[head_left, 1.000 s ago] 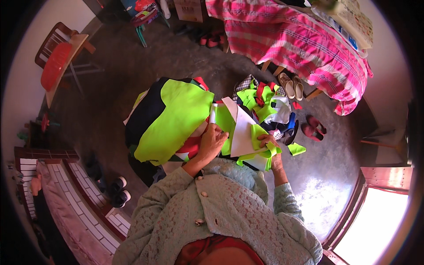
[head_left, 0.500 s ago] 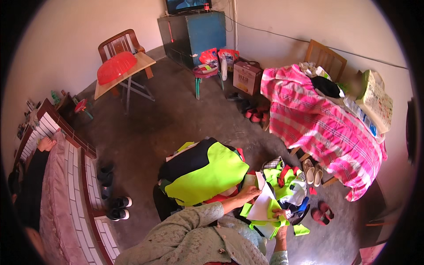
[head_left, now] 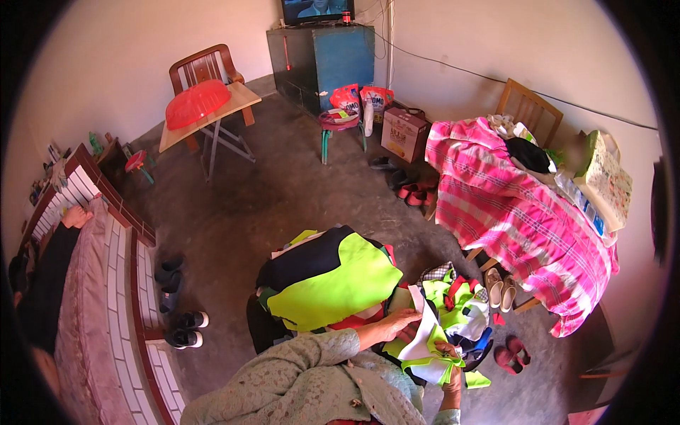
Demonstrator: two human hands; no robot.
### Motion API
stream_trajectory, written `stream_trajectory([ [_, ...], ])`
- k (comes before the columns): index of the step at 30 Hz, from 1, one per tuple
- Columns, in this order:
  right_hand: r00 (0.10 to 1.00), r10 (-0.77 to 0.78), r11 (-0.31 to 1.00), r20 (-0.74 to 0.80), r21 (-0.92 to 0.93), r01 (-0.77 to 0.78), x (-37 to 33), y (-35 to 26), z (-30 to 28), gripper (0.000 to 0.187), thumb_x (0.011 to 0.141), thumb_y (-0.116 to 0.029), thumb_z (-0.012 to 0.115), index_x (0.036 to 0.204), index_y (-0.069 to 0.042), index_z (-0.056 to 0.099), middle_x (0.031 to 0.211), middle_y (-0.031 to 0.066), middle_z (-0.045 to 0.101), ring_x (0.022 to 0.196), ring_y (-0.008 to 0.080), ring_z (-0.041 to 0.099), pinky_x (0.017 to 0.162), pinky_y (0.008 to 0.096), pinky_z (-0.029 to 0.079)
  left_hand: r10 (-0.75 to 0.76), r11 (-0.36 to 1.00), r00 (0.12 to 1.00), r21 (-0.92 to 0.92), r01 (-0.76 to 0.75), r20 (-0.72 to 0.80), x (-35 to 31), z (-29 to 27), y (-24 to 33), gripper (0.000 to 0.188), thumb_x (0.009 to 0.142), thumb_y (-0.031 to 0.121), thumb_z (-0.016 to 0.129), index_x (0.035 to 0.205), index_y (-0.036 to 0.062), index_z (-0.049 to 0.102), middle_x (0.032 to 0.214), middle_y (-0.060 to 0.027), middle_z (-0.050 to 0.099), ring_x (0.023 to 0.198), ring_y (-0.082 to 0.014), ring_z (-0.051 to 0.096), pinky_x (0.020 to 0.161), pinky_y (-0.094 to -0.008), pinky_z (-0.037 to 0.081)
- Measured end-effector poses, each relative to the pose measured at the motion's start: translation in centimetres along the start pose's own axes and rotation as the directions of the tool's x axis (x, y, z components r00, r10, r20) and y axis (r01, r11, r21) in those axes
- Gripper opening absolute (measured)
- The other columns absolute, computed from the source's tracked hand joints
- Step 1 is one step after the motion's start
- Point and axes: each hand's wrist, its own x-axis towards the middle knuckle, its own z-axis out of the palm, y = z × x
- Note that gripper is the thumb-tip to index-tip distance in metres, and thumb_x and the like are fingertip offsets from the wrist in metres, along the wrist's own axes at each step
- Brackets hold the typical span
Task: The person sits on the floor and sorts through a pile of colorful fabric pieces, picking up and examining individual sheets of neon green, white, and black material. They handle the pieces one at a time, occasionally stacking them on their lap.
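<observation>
My right hand [head_left: 451,363] is closed on a bunched piece of white and lime-green cloth [head_left: 426,346] in front of my lap. Beside that cloth's upper left edge, my left hand [head_left: 395,326] has its fingers stretched out, the tips touching or very near the white part. To the left lies a stack of flat fabric pieces [head_left: 340,276], lime-green and black on top. Just beyond the held cloth is a loose heap of scraps [head_left: 460,301] in lime-green, white, red and dark colours. A small lime-green scrap [head_left: 477,380] lies on the floor by my right hand.
A table under a pink checked cloth [head_left: 510,212] stands at the right, with beige shoes [head_left: 501,291] and dark red shoes [head_left: 512,355] nearby. Further off are a folding table [head_left: 237,95] with a red cover and a blue cabinet [head_left: 344,60]. Another person's arm [head_left: 51,283] rests at the left.
The white and green cloth, spread wider before, is now narrower and more gathered. My left hand's fingers have straightened from a grip at its edge. The whole view has shifted slightly.
</observation>
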Motion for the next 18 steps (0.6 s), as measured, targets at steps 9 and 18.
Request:
stream_trajectory([
  [9, 0.981, 0.189, 0.972, 0.04, 0.138, -0.192, -0.7, 1.6, -2.0, 0.045, 0.079, -0.004, 0.061, 0.122, 0.005, 0.051, 0.125, 0.0128, 0.052, 0.112, 0.022, 0.051, 0.096, 0.0313, 0.039, -0.039, 0.998, 0.998, 0.054, 0.041, -0.045, 2.0, -0.5, -0.8, 0.024, 0.089, 0.036, 0.054, 0.102, 0.0152, 0.055, 0.086, 0.0005, 0.06, 0.06, -0.013, 0.059, 0.049, -0.0262, 0.048],
  [18, 0.964, 0.264, 0.953, 0.028, 0.148, -0.265, 0.0, -1.5, 0.2, 0.081, 0.054, -0.014, 0.079, 0.127, 0.001, 0.044, 0.118, 0.0101, 0.052, 0.107, 0.0202, 0.049, 0.094, 0.0315, 0.038, 0.056, 0.982, 0.993, 0.187, -0.035, -0.106, 2.2, -0.9, -1.4, 0.017, 0.084, 0.025, 0.061, 0.091, 0.0098, 0.06, 0.078, -0.0024, 0.062, 0.057, -0.0125, 0.058, 0.048, -0.0267, 0.047],
])
